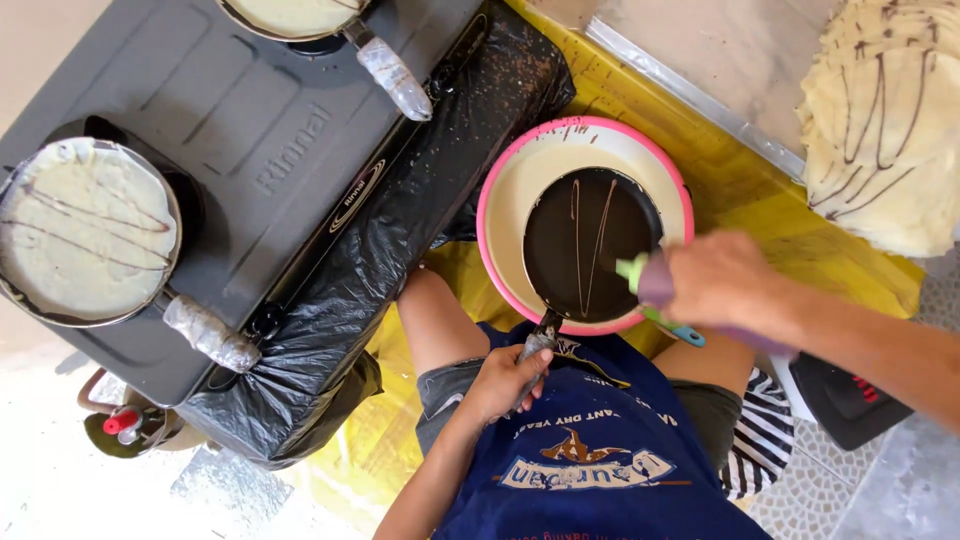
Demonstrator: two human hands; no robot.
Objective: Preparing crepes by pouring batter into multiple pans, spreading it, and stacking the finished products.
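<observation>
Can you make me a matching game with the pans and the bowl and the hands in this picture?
Things:
1. left hand
2. right hand
3. pink bowl
4. pan with pale batter

Places or states:
A. sits on the grey stove
B. grips the handle of the dark pan
C. lies under the dark pan, holding pale batter
D. holds a purple bottle over the dark pan

Pairs: 1-B, 2-D, 3-C, 4-A
</observation>
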